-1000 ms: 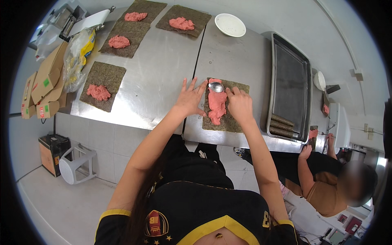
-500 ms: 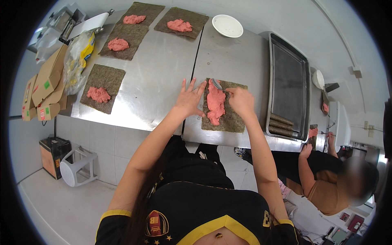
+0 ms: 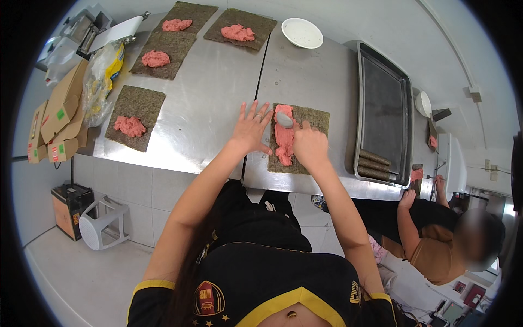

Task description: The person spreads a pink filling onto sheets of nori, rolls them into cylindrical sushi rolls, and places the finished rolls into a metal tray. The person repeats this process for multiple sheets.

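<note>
Left hand [image 3: 251, 131]: flat on the steel desk [image 3: 212, 76], fingers open and spread, fingertips touching the left edge of the near seaweed sheet [image 3: 305, 139]; holds nothing. Right hand [image 3: 309, 146]: fingers closed on a spoon [image 3: 284, 119], bowl pressed on the pink paste strip [image 3: 283, 136] running lengthwise down the sheet's left part. Sheet lies at the desk's front edge, just right of the desk seam.

Rest: four more seaweed sheets w/ paste lumps [image 3: 129, 126] to the left and rear. White bowl [image 3: 302, 32] at rear. Dark tray [image 3: 384, 109] to the right, w/ finished rolls [image 3: 373, 165] at its near end. Another person [image 3: 436, 240] stands lower right.
</note>
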Action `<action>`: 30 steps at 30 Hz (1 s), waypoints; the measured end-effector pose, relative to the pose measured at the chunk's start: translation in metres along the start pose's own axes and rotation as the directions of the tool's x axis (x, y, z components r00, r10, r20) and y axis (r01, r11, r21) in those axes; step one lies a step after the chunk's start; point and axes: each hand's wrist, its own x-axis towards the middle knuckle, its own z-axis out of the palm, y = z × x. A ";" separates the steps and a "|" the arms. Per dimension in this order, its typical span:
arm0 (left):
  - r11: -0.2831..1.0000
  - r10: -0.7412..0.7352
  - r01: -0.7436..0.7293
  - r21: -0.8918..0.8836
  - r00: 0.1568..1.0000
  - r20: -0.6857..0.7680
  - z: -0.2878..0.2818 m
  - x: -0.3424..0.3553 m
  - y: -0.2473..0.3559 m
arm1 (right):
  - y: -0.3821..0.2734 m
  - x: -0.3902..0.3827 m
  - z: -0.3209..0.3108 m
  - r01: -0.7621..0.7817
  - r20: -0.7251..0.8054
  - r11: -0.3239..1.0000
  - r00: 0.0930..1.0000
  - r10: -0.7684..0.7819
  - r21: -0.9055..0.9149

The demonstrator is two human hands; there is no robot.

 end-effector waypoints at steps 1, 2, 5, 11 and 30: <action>1.000 0.003 -0.003 0.007 1.000 0.013 -0.002 0.000 0.001 | -0.001 -0.002 0.000 -0.003 0.010 1.000 1.000 0.003 0.010; 1.000 0.002 -0.002 0.017 1.000 0.021 -0.002 0.001 0.001 | -0.001 -0.004 -0.002 -0.005 0.027 1.000 1.000 0.005 0.017; 0.999 -0.006 0.003 0.044 0.999 0.048 -0.004 0.003 0.003 | -0.002 -0.009 -0.013 -0.011 0.101 0.999 0.995 0.006 0.053; 0.999 -0.012 0.009 0.040 0.997 0.074 -0.005 0.005 0.004 | 0.027 -0.032 -0.056 -0.022 0.106 0.984 0.994 0.003 0.179; 0.993 -0.002 0.007 -0.116 0.999 0.045 0.011 -0.015 0.016 | 0.017 -0.058 -0.015 0.004 -0.019 0.997 1.000 -0.003 0.071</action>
